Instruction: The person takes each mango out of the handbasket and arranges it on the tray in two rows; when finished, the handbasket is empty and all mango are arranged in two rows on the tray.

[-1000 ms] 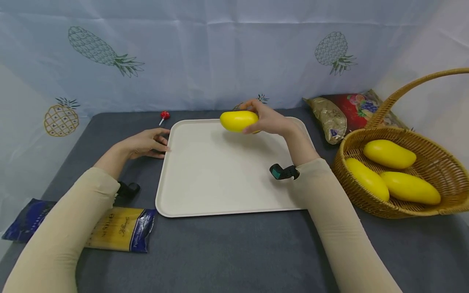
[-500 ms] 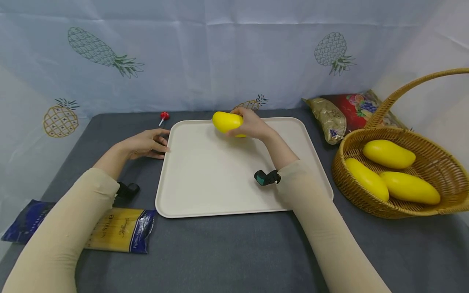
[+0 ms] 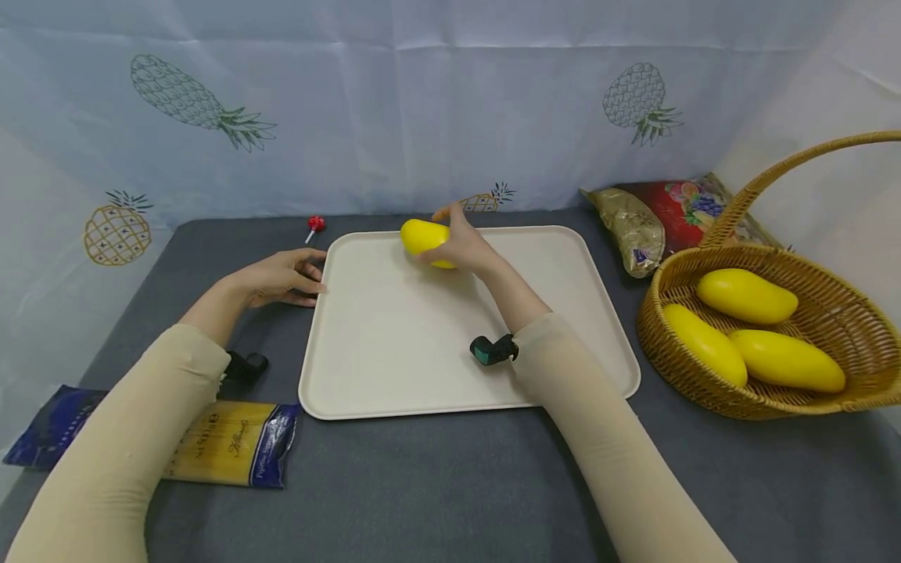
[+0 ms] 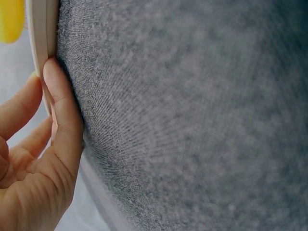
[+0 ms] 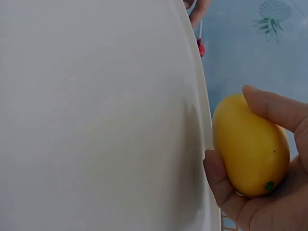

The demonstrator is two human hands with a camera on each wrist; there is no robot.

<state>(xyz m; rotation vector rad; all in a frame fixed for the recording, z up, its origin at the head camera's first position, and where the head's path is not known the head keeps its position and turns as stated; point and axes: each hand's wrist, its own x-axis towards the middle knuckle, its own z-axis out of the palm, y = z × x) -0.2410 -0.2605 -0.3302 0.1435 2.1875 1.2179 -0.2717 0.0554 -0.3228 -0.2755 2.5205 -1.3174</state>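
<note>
A yellow mango is gripped in my right hand, over the back of a cream rectangular tray. The right wrist view shows thumb and fingers on opposite sides of the mango, a small green spot at one end. My left hand is at the tray's left edge. In the left wrist view its fingers pinch the tray rim from both sides.
A wicker basket with several mangoes stands at right, its tall handle arching up. Behind it lies a red and gold bag. A red lollipop lies behind the left hand. A pasta packet lies under the left forearm.
My right hand has carried the mango leftward and slightly lower over the tray, with the mango tilting. The left hand has stayed at the tray's edge.
</note>
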